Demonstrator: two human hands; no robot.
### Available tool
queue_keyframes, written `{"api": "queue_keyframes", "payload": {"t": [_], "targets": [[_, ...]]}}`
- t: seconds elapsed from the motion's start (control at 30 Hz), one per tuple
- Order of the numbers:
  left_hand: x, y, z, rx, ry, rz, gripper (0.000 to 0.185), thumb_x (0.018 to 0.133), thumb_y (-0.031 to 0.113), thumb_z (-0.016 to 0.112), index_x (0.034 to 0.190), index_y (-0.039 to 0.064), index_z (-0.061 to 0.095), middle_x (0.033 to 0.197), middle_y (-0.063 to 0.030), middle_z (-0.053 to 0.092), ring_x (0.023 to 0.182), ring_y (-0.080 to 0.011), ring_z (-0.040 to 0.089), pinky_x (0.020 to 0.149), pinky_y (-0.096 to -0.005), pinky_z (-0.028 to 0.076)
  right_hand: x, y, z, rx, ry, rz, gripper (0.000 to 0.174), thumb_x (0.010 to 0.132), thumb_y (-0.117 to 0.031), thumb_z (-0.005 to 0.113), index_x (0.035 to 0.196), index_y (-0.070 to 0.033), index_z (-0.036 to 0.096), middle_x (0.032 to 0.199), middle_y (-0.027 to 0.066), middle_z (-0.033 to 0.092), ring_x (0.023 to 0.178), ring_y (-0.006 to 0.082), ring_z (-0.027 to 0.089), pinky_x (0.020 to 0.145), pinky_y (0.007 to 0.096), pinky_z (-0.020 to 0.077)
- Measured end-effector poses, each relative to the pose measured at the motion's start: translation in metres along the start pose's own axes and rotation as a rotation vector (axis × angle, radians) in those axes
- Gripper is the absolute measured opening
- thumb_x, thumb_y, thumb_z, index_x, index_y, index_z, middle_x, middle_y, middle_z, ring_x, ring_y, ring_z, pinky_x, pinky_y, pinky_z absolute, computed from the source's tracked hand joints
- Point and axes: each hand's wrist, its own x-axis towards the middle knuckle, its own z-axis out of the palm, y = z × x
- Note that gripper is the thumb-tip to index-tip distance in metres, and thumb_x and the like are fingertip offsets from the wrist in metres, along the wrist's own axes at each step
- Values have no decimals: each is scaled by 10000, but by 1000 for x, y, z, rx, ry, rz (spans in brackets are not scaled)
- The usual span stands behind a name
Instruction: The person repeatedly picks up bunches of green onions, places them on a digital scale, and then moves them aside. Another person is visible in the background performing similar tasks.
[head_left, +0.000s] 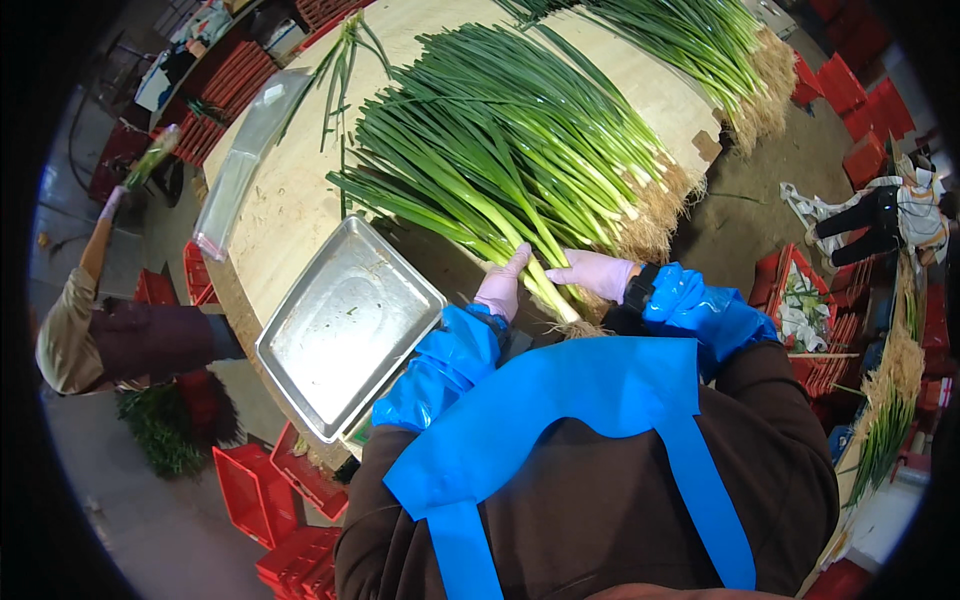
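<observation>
My left hand (505, 288), in a pink glove, grips the pale stalks of a few green onions (517, 238) just above their roots. Close on the right, my right hand (594, 275), gloved alike, has its fingers around one or more stalks near the root end; how many is hidden. Both hands are at the near edge of a large heap of green onions (510, 112), leaves pointing up-left and shaggy roots right. Left of my left hand, a rectangular metal tray (349, 322) holds only small scraps.
Clear plastic bags (241, 165) lie along the wooden table's (285, 247) left edge. Another onion heap (690, 60) is at the upper right. A co-worker (127, 330) stands at left holding a bunch; another person (896, 214) is at right. Red crates (255, 495) stand on the floor.
</observation>
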Motion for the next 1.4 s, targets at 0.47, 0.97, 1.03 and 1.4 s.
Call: {"api": "queue_keyframes", "payload": {"t": [0.47,0.97,1.03,1.4], "targets": [[-12,-4,34,-226,-560,-135,533,1012,331,557,1436,30,439,1415,-144,545,1270,-299,540,1117,-457,414,-109,-45,22,74,7,198,417,991,-349,606,1222,-4,576,1012,35,651,924,114,567,841,279,473],[-110,113,11,-197,-651,568,889,858,562,687,1542,151,295,1535,-161,389,1362,-390,438,1128,-552,378,-113,-104,54,-303,81,11,535,832,-236,767,1252,-24,515,965,31,635,881,125,600,818,285,508],[-127,123,-23,-217,-518,764,910,840,617,675,1536,152,319,1537,-160,386,1371,-388,426,1139,-561,352,-92,-125,56,-539,5,-41,479,839,-277,755,1189,-28,542,942,82,664,849,147,637,774,301,526],[-296,83,-306,-679,620,1127,726,892,590,632,1391,74,523,1317,-86,623,1193,-305,579,1181,-502,284,141,-186,125,-1231,-548,-397,669,724,-365,803,1274,-65,565,1010,190,681,941,362,655,858,433,506]]}}
